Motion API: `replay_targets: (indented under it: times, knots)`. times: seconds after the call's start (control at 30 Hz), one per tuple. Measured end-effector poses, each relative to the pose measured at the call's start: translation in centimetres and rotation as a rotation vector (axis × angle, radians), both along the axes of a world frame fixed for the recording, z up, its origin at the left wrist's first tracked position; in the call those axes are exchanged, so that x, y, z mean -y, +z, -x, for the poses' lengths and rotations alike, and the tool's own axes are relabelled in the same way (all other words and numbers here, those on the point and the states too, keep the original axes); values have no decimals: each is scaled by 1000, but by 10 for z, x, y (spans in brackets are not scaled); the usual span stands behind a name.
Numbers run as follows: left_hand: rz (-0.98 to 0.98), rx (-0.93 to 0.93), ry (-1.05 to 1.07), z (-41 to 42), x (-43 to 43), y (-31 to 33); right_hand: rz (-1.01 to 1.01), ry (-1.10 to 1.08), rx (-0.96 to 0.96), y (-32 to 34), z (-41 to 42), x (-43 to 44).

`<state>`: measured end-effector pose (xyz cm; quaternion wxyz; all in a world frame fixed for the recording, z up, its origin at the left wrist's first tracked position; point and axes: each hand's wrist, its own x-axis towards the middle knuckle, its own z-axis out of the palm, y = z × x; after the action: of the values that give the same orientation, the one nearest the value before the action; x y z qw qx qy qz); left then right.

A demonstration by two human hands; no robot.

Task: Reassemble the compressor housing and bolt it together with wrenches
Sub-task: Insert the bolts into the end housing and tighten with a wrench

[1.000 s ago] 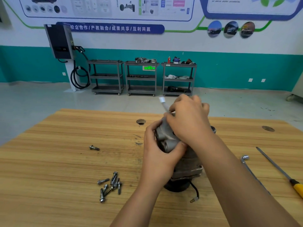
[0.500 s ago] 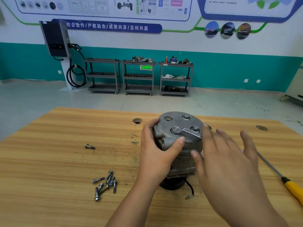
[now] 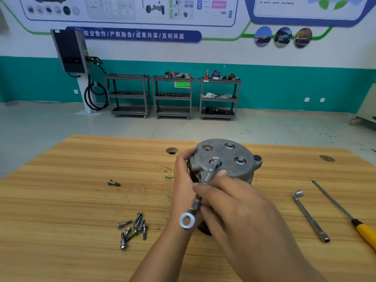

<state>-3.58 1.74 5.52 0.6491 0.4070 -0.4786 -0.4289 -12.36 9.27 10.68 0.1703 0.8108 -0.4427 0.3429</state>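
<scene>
Bolting step under way: the compressor housing [image 3: 234, 159] stands near the desk's [image 3: 81, 200] far edge, left hand [image 3: 184, 180] curled round its side, right hand [image 3: 234, 202] fingers clamped on the ring spanner [image 3: 208, 176], seated on a top bolt [image 3: 215, 160]. Next, probably, a steady tightening swing.

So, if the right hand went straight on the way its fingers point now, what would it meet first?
Probably the compressor housing. The right hand, gripping the wrench, points away toward its near side. The left hand holds that side too, and depth is unclear, so it might come first.
</scene>
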Motion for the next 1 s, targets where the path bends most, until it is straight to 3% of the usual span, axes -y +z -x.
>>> replay_targets:
  times: [0.2, 0.47, 0.57, 0.67, 0.93, 1.0]
  knots:
    - [55, 294, 0, 0, 0, -1, -99, -2, -10, 17, -9, 45]
    - [52, 219, -2, -5, -8, 5, -199, -322, 130, 28, 11, 97]
    - [54, 220, -9, -6, -7, 4, -119, -437, 227, 19, 23, 92]
    - [61, 219, -14, -3, -7, 5, -103, -493, 168, 11, 33, 75]
    - [65, 188, -1, -4, -5, 1, -330, -320, -128, 29, 43, 8]
    - [62, 193, -2, -4, -4, 1, -380, -169, -77, 38, 42, -1]
